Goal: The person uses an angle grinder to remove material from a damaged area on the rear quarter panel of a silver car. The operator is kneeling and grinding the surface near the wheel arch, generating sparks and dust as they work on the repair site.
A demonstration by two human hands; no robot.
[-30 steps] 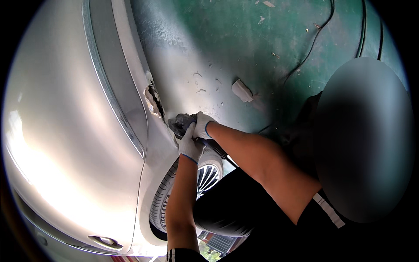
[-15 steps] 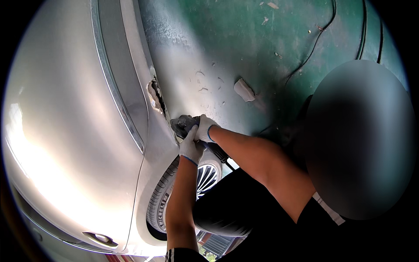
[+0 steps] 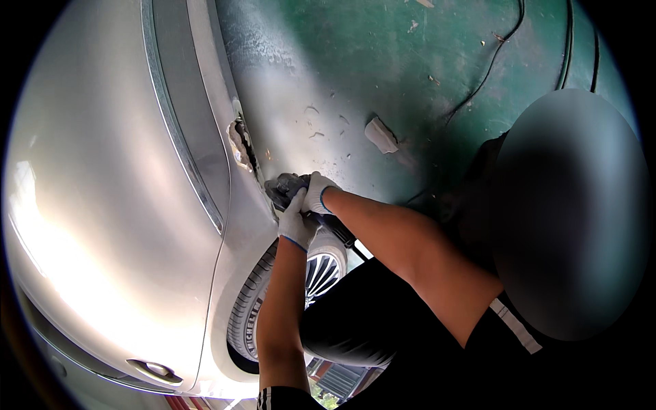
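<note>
Both my hands wear white knitted gloves with blue cuffs and are closed around a black power tool that looks like an angle grinder [image 3: 283,188]. My left hand [image 3: 296,224] grips it from the near side, by the front wheel arch. On the far right side of the tool, my right hand [image 3: 318,193] wraps its body. The tool's head is against or very close to the lower sill of a silver car [image 3: 164,260]; its working face is hidden. Just beyond it, the sill has a torn, jagged hole [image 3: 242,143] with bare edges. Small orange flecks show beside that hole.
A wheel [image 3: 322,273] with a spoked rim and tyre sits right by my left forearm. On the green floor [image 3: 383,55] lie a pale scrap piece [image 3: 380,135], small debris and dark cables [image 3: 493,65]. A large blurred dark oval covers the right side.
The hands and tool stay at the sill, shifted very slightly up in the picture along with the whole view. Orange flecks now show near the hole.
</note>
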